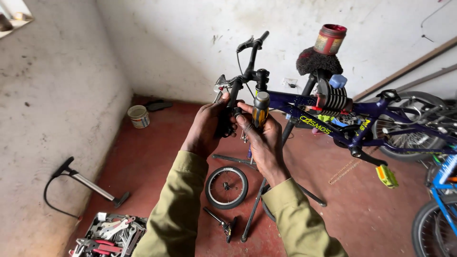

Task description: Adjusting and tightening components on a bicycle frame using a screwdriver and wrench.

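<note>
Two hands, left hand (209,126) and right hand (263,138) (one screwdriver (260,108)), on one handlebar (238,85).

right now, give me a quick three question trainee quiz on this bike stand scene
1. True or false: the right hand holds a screwdriver with a yellow and black handle.
2. Which thing lies on the red floor under the hands? A) a small wheel B) a helmet C) a bucket of water
3. Fill in: the left hand grips the near end of the ____ of the purple bike.

Key
1. True; the handle stands upright in that hand.
2. A; the small wheel lies flat beside the stand's leg.
3. Handlebar; the fingers wrap around it by the brake lever.
</note>
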